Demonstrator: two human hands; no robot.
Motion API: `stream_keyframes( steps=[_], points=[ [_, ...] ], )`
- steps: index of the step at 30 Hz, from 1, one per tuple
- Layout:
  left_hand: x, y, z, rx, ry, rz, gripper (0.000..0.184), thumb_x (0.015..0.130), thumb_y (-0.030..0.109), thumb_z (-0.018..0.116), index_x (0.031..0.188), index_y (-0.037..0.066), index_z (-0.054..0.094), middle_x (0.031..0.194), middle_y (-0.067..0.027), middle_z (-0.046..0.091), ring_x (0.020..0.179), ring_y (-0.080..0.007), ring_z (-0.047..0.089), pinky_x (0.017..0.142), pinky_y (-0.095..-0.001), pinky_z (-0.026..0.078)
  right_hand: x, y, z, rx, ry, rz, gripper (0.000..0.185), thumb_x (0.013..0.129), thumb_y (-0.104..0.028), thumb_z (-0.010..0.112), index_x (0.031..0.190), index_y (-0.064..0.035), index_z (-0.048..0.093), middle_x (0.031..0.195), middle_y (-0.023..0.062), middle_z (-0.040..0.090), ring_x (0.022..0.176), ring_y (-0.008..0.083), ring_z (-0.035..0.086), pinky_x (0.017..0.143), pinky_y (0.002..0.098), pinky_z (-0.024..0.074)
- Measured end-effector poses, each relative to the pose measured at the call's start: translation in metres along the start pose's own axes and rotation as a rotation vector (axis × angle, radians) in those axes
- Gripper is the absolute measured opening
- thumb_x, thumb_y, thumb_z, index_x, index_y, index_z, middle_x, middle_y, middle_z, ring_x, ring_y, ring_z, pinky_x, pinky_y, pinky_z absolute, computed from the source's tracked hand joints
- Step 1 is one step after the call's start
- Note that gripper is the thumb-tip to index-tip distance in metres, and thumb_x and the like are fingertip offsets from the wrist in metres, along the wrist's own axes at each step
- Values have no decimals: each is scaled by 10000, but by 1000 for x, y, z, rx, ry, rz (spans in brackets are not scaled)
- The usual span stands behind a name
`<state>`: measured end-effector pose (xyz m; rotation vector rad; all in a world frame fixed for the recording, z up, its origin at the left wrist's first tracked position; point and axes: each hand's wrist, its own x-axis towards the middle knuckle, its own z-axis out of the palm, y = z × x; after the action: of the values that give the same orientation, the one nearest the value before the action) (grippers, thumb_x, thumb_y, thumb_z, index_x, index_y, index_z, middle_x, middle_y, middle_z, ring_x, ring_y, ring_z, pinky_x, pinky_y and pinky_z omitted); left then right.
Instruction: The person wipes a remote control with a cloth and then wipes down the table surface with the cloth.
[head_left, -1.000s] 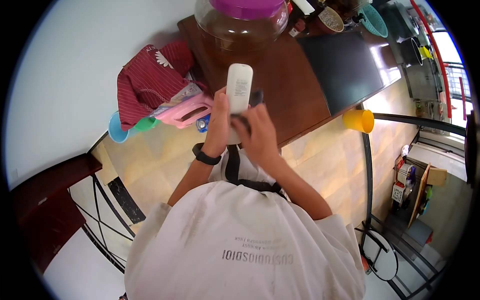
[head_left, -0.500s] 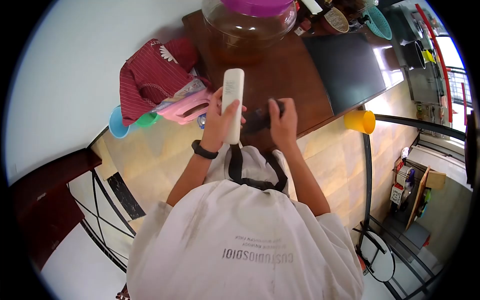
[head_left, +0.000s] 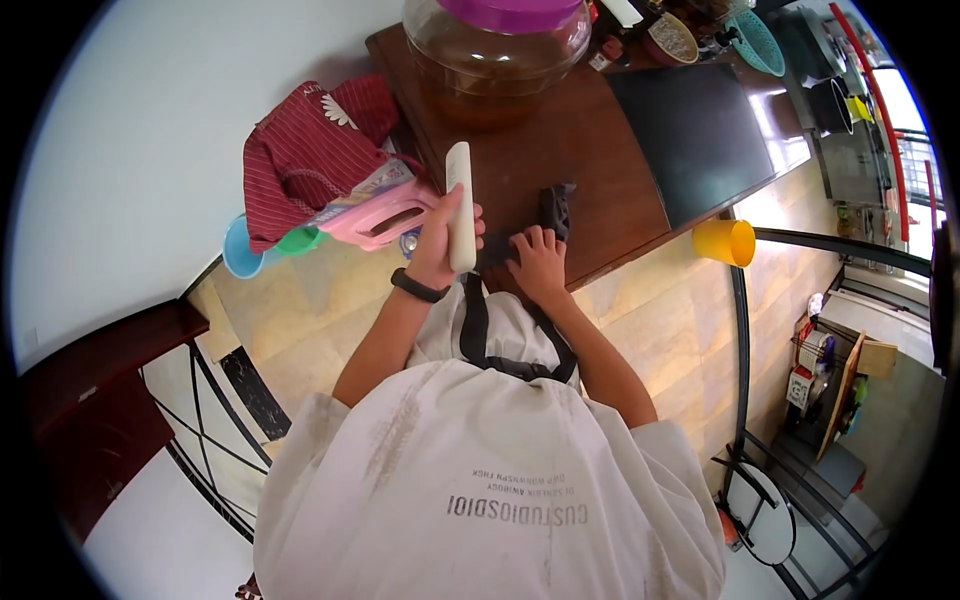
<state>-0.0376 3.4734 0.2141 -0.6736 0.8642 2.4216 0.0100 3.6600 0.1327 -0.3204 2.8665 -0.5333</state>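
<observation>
While left fingers (head_left: 478,226) grip the white bar (head_left: 461,220), pointing lengthwise ahead, now thin side up, right fingers (head_left: 538,247) spread loose.

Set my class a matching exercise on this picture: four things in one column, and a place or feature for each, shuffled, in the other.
Things
1. White device
2. Dark item
3. Large clear jar
4. Red striped cloth

Places and features
A. Carries a white flower
B. On the brown table, at the fingers of the right hand
C. Held in the left hand
D. Topped with a purple lid

Right pairs
1-C
2-B
3-D
4-A
</observation>
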Motion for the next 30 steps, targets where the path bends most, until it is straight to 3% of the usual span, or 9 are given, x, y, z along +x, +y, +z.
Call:
stream_keyframes(
  steps=[3, 5, 9, 15, 18, 19, 23, 28, 30],
  points=[
    [10, -3, -16, -100, -136, -80, 401, 904, 466, 509, 1012, 79, 496, 729, 3, 433, 605, -98, 426, 449, -205, 373, 5, 6, 3, 15, -47, 16, 359, 761, -251, 682, 1067, -113, 554, 1053, 99, 554, 1029, 274, 518, 833, 458, 401],
    [14, -2, -23, -181, -190, -134, 423, 897, 480, 510, 1047, 84, 491, 733, -3, 431, 612, -101, 427, 447, -206, 368, 13, 7, -2, 667, 145, 193, 276, 830, -222, 631, 1031, -54, 544, 829, 101, 595, 811, 295, 582, 723, 407, 453],
    [14, -7, -18, -157, -182, -168, 528, 885, 533, 479, 1163, 84, 484, 760, -28, 458, 647, -119, 449, 477, -235, 390, 23, -39, -81, 923, 252, 169, 279, 844, -211, 610, 1013, -4, 532, 801, 155, 588, 762, 347, 582, 680, 389, 465],
    [15, -18, -11, 6, -353, 3, 520, 970, 464, 297, 1299, 82, 424, 1193, -47, 546, 1024, -160, 561, 930, -312, 442, 18, -81, -76, 528, 307, -291, 217, 790, -206, 631, 949, -77, 558, 903, 113, 536, 849, 297, 530, 689, 391, 393],
    [6, -18, 5, -77, -173, -39, 489, 974, 465, 319, 1256, 95, 470, 1066, -37, 596, 989, -155, 578, 857, -294, 478, 41, -80, -84, 367, 421, -226, 212, 796, -211, 622, 944, -77, 552, 895, 116, 510, 859, 304, 507, 697, 393, 392],
    [16, -23, -11, -20, -267, -58, 505, 973, 465, 302, 1301, 101, 424, 1269, -65, 508, 1113, -194, 529, 973, -354, 422, 44, -81, -86, 355, 427, -206, 207, 792, -216, 619, 925, -75, 545, 925, 120, 492, 884, 305, 486, 705, 410, 387],
    [13, -13, -5, -29, -199, -12, 514, 935, 524, 396, 1198, 91, 482, 917, -31, 561, 848, -130, 556, 712, -265, 475, 16, -81, -83, 314, 257, -351, 235, 756, -220, 636, 914, -74, 540, 976, 127, 472, 938, 295, 475, 790, 421, 376],
    [51, -19, -33, -189, -56, -17, 468, 873, 508, 550, 1101, 106, 478, 808, -22, 489, 708, -139, 478, 580, -291, 428, -15, -44, -68, 340, 20, -356, 249, 745, -141, 621, 948, -48, 511, 991, 131, 499, 964, 275, 505, 827, 392, 393],
    [51, -20, -22, -40, 100, 36, 461, 852, 516, 578, 1057, 118, 471, 806, -22, 498, 713, -123, 511, 533, -278, 437, -15, -35, -71, 821, -77, 166, 233, 751, -63, 572, 971, -25, 506, 1003, 152, 541, 943, 272, 547, 829, 372, 424]
  ],
)
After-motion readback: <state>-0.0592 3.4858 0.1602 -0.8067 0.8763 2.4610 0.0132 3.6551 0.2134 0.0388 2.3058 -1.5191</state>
